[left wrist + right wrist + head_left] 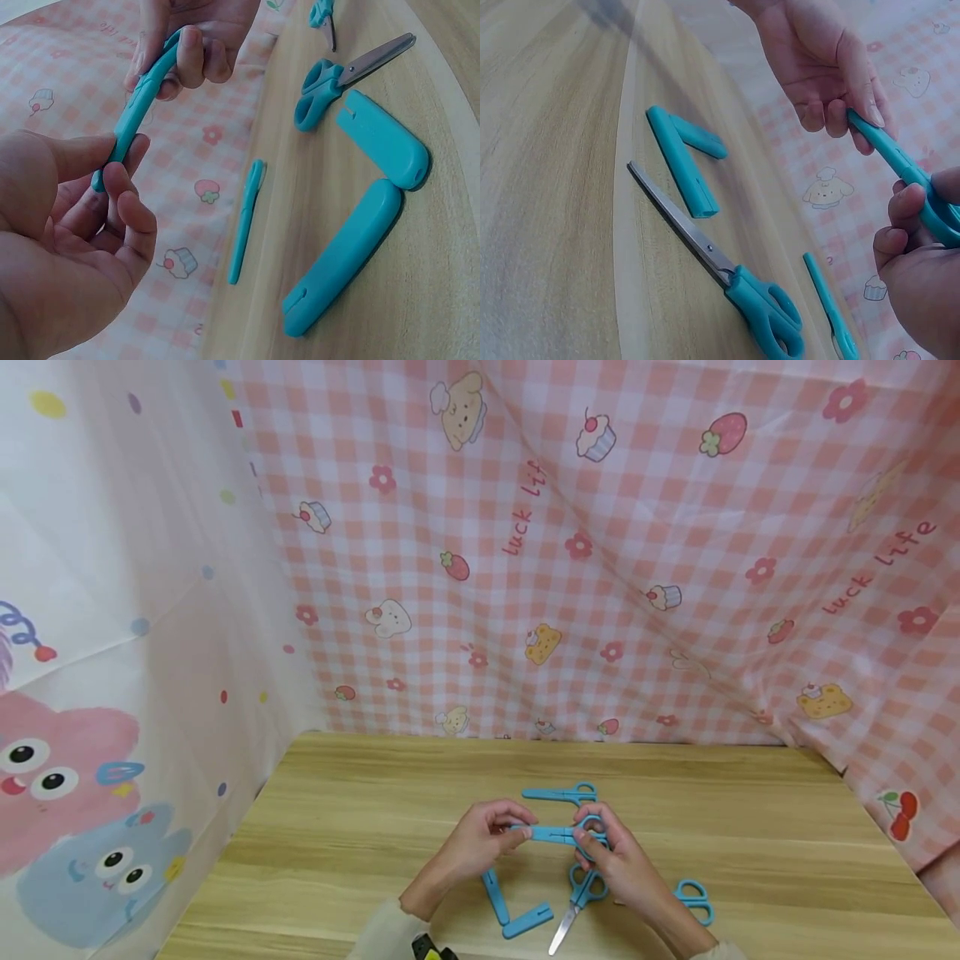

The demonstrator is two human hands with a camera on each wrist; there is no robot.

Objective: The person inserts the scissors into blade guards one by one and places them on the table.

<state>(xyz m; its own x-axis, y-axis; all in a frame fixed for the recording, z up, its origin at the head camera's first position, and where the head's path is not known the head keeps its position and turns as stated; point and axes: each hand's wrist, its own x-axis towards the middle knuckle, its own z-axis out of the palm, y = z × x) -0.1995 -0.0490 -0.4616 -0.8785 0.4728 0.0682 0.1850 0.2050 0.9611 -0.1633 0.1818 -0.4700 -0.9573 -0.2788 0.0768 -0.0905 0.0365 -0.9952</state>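
Level above the table, a pair of blue scissors in a blue blade cover (551,834) stretches between both hands. My left hand (477,841) pinches the cover's tip between thumb and fingers. At the other end my right hand (609,850) grips the handle loops, its thumb on top. The blades are hidden inside the cover. Below the hands, a pair of scissors with bare metal blades (694,236) lies on the table. Two loose blade covers, one (345,259) and another (386,142), touch end to end beside it.
Farther back lies another covered pair of scissors (551,794). To the right, blue scissors (696,902) are partly hidden by my right forearm. The wooden table (360,793) meets a pink checked cloth (420,677) behind and a white printed cloth (180,693) at left.
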